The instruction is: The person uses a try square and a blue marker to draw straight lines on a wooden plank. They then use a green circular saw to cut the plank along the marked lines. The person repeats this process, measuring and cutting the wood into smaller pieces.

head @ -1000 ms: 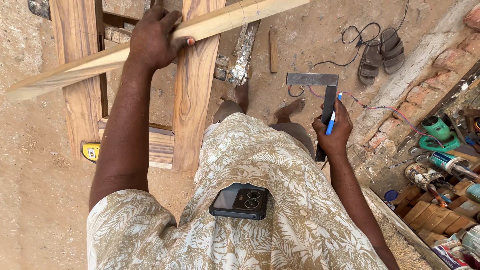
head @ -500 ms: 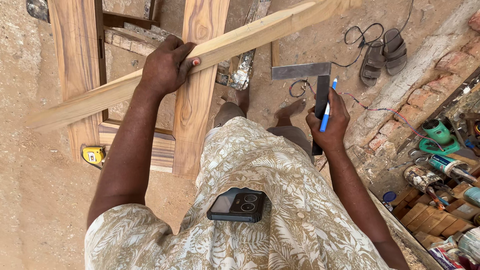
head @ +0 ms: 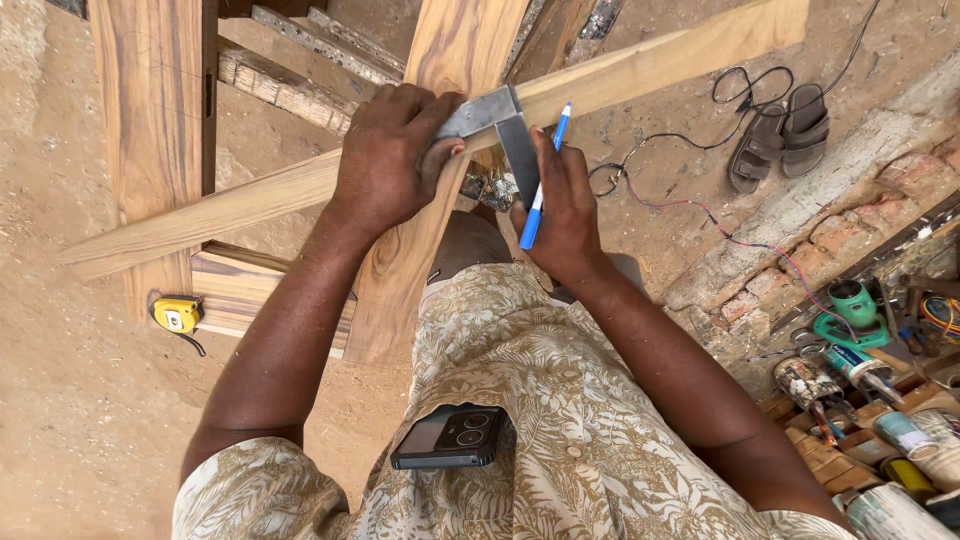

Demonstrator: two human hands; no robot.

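yellow tape measure (head: pixel 178 316) lies on the sandy floor at far left. the long wooden batten (head: pixel 250 205) runs low-left to high-right across two upright planks; it looks stiff and fairly light, best gripped mid-length. the left hand (head: pixel 395 150) curls over it, pressing the metal try square (head: pixel 500 125) down. the right hand (head: pixel 565 205) steadies the square's stock, pinching a blue pen (head: pixel 543 180) tip-up. sandals (head: pixel 780 135) sit right.
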